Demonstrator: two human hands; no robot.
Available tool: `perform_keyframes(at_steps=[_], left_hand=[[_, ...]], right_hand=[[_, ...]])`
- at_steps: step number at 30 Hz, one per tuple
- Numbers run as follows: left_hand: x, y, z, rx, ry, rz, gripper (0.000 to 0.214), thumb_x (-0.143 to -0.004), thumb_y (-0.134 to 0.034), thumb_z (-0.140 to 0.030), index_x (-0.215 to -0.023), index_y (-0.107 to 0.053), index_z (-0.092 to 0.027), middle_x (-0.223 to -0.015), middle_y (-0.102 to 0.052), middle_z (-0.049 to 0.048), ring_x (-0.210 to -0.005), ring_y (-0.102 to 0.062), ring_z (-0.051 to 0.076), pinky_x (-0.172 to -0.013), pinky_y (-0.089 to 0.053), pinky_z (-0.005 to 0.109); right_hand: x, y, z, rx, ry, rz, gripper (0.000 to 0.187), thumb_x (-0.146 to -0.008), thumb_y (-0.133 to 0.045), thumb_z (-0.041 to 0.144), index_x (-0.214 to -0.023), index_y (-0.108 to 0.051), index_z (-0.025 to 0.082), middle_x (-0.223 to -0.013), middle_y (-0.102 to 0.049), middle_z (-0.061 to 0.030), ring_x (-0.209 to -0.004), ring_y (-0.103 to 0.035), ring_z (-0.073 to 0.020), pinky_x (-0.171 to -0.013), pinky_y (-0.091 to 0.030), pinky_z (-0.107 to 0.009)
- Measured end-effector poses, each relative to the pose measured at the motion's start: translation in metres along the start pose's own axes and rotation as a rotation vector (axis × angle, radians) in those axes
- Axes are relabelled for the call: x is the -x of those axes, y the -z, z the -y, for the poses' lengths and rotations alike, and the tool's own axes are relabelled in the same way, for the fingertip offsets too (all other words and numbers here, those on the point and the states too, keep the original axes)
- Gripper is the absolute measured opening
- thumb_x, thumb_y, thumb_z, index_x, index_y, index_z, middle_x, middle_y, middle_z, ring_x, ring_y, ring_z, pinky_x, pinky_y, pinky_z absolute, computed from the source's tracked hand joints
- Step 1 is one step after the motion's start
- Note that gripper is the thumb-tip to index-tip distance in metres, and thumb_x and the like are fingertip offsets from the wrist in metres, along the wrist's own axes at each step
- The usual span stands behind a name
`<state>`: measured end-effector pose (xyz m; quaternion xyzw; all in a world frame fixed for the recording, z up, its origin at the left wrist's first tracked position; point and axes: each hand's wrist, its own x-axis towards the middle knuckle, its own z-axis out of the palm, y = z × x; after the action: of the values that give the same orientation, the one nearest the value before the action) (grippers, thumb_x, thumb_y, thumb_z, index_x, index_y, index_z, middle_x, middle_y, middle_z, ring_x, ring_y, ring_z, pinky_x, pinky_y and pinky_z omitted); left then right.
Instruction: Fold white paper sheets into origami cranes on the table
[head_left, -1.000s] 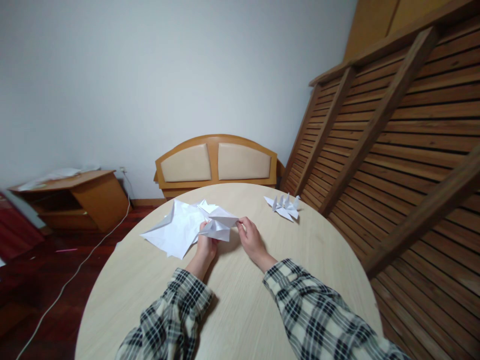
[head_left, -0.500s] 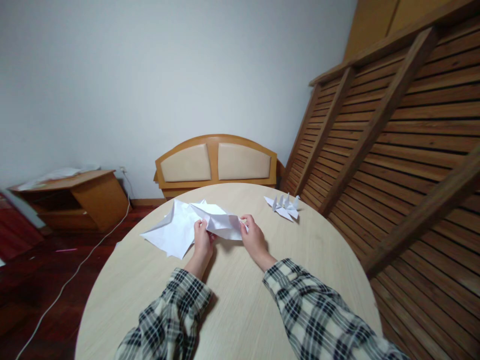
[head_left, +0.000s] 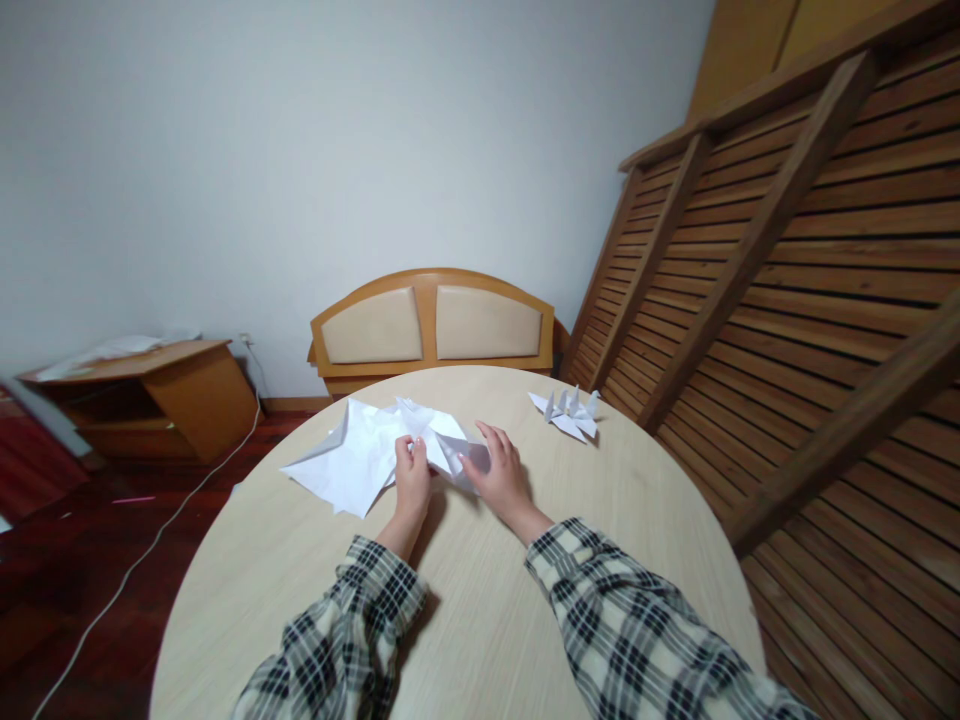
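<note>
Over the round table, my left hand (head_left: pixel 412 480) pinches the near edge of a creased white sheet of paper (head_left: pixel 444 445), which is partly folded and stands up in peaks. My right hand (head_left: pixel 506 475) is at the sheet's right side, fingers spread and thumb against the paper. Left of this sheet lie other creased white sheets (head_left: pixel 345 465), overlapping one another. Farther right on the table sit several small white folded paper cranes (head_left: pixel 574 412), set close together. The underside of the held sheet is hidden.
The round pale wooden table (head_left: pixel 480 620) fills the space before me. Beyond it stands a padded headboard (head_left: pixel 431 320). A slatted wooden frame (head_left: pixel 787 270) leans at the right. A low wooden cabinet (head_left: pixel 195 390) stands left, with a white cable (head_left: pixel 157 535) on the floor.
The held paper has been drawn together and its folds have shifted, with a peak now rising at its far side. My right hand has moved slightly left and its fingers have spread.
</note>
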<state>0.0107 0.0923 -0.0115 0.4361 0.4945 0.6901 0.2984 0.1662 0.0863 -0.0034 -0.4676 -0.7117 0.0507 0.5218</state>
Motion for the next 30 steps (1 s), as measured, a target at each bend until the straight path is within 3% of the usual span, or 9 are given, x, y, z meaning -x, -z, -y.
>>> perform_keyframes(at_steps=[4,8,12,17,20,24,27,30], left_hand=[[0.003,-0.002,-0.004,0.022,-0.026,0.090,0.028,-0.085,-0.055,-0.049,-0.093,-0.047,-0.023,-0.070,-0.048,-0.0054,-0.058,-0.048,0.013,-0.051,-0.040,0.022],[0.000,-0.002,-0.008,0.077,0.027,0.090,0.030,-0.081,-0.059,-0.049,-0.092,-0.049,-0.023,-0.067,-0.047,-0.0067,-0.053,-0.045,0.011,-0.048,-0.037,0.020],[-0.007,0.003,-0.009,0.075,0.051,0.039,0.030,-0.077,-0.061,-0.049,-0.089,-0.052,-0.023,-0.071,-0.051,-0.0047,-0.056,-0.048,0.012,-0.048,-0.037,0.021],[-0.015,0.011,-0.009,0.042,0.032,0.050,0.030,-0.072,-0.067,-0.047,-0.082,-0.057,-0.020,-0.075,-0.057,-0.0006,-0.066,-0.054,0.015,-0.056,-0.042,0.024],[-0.017,0.013,-0.013,0.041,0.056,0.013,0.034,-0.074,-0.068,-0.046,-0.091,-0.055,-0.021,-0.080,-0.062,0.0016,-0.071,-0.060,0.017,-0.059,-0.045,0.025],[-0.016,0.011,-0.025,0.113,0.078,-0.115,0.037,-0.088,-0.054,-0.051,-0.112,-0.045,-0.024,-0.109,-0.062,0.0090,-0.085,-0.067,0.020,-0.063,-0.052,0.030],[-0.012,0.008,-0.032,0.029,-0.028,-0.063,0.038,-0.088,-0.054,-0.052,-0.111,-0.049,-0.023,-0.116,-0.058,0.0109,-0.097,-0.064,0.023,-0.070,-0.054,0.034],[-0.005,0.004,-0.034,-0.194,-0.180,0.039,0.040,-0.078,-0.068,-0.047,-0.106,-0.058,-0.021,-0.114,-0.062,0.0107,-0.101,-0.061,0.026,-0.083,-0.050,0.038]], right_hand=[[-0.002,-0.001,-0.006,-0.109,-0.056,-0.059,0.032,-0.084,-0.051,0.025,-0.114,-0.061,0.020,-0.113,-0.067,-0.0114,-0.108,-0.061,-0.0270,-0.097,-0.047,-0.044],[-0.005,0.000,-0.012,-0.321,-0.225,-0.038,0.025,-0.081,-0.048,0.031,-0.100,-0.062,0.021,-0.099,-0.070,-0.0076,-0.095,-0.065,-0.0245,-0.088,-0.050,-0.037],[-0.005,0.002,-0.015,-0.394,-0.383,-0.070,0.026,-0.084,-0.043,0.041,-0.093,-0.058,0.022,-0.092,-0.070,-0.0074,-0.089,-0.065,-0.0244,-0.080,-0.050,-0.034],[-0.007,0.004,-0.016,-0.317,-0.510,-0.084,0.032,-0.087,-0.039,0.051,-0.087,-0.054,0.024,-0.085,-0.067,-0.0069,-0.080,-0.063,-0.0253,-0.073,-0.048,-0.035],[-0.008,0.005,-0.018,-0.276,-0.552,-0.091,0.029,-0.087,-0.038,0.050,-0.083,-0.052,0.025,-0.080,-0.066,-0.0045,-0.075,-0.061,-0.0239,-0.068,-0.047,-0.033],[-0.011,0.009,-0.023,-0.246,-0.574,-0.141,0.026,-0.087,-0.039,0.047,-0.083,-0.051,0.025,-0.079,-0.065,-0.0061,-0.075,-0.060,-0.0250,-0.066,-0.044,-0.033],[-0.013,0.012,-0.024,-0.243,-0.568,-0.182,0.024,-0.087,-0.039,0.044,-0.084,-0.052,0.024,-0.077,-0.064,-0.0070,-0.074,-0.059,-0.0266,-0.065,-0.042,-0.034],[-0.014,0.013,-0.025,-0.273,-0.552,-0.209,0.022,-0.086,-0.042,0.043,-0.082,-0.052,0.024,-0.074,-0.062,-0.0062,-0.073,-0.058,-0.0267,-0.064,-0.041,-0.034]])
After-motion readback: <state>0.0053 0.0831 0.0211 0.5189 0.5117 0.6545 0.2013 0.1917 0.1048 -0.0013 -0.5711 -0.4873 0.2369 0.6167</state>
